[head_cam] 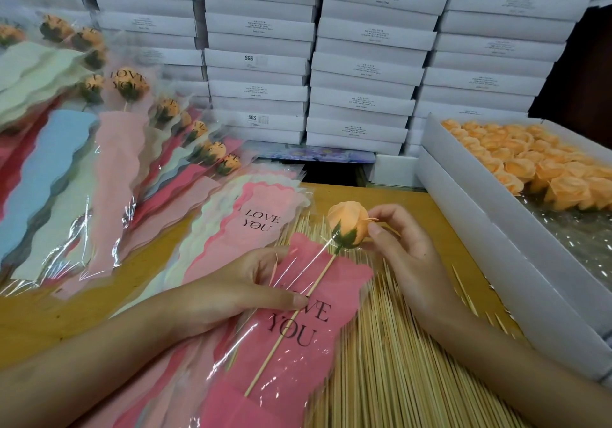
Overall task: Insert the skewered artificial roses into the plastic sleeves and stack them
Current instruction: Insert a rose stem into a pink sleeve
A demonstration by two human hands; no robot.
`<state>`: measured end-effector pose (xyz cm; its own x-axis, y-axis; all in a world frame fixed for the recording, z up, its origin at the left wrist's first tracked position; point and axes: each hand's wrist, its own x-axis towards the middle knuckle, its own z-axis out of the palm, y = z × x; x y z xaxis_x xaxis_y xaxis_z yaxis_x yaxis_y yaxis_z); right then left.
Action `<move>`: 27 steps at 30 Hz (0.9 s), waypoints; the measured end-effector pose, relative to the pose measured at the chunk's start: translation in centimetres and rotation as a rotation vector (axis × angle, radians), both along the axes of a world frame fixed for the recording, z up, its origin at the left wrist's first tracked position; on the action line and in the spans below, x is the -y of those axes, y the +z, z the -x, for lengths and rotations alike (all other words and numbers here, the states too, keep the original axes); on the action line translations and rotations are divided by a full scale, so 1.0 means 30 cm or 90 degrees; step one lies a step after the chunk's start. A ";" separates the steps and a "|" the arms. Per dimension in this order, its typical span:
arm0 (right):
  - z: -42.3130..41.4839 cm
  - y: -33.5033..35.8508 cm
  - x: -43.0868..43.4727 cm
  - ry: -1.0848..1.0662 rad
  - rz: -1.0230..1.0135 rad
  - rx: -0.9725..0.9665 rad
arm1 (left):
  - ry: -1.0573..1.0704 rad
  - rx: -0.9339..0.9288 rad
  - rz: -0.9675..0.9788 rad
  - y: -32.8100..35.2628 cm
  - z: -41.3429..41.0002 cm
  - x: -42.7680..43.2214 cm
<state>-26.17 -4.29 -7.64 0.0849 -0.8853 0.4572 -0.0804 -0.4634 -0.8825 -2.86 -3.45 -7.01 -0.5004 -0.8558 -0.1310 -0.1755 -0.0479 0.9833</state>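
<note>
Pink sleeve (298, 345) lies at six o'clock over loose skewers (381, 354), its upper edge gripped by the left hand (231, 282). Right hand (410, 252) pinches the orange rose (347, 225), at its ten o'clock; the stick (291, 321) runs down under the sleeve's clear film.

White flat boxes (364, 63) with small printed labels stood stacked in columns across the top of frame. A flat floral-print box (311, 155) lay under the centre stacks. Yellow-brown wooden tabletop (39, 315) showed lower left. Loose bamboo skewers (390, 361) lay in a heap, lower centre. At right, an open white box (496, 245) held orange rose heads (530, 159) and crinkled clear film (576, 229).
</note>
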 end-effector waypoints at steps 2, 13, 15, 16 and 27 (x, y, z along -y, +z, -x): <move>0.000 0.000 -0.002 0.007 -0.001 -0.005 | -0.054 -0.038 0.007 0.004 0.002 0.001; -0.003 0.008 -0.008 0.057 0.017 -0.012 | -0.092 -0.109 0.023 0.002 0.011 0.004; -0.003 0.007 -0.010 0.065 0.018 -0.019 | -0.109 -0.116 0.023 0.008 0.012 0.001; -0.004 0.007 -0.011 0.069 0.016 -0.020 | -0.118 -0.120 0.022 0.010 0.013 0.001; -0.005 -0.002 0.000 0.023 0.015 -0.039 | -0.055 -0.160 -0.014 0.013 0.015 -0.009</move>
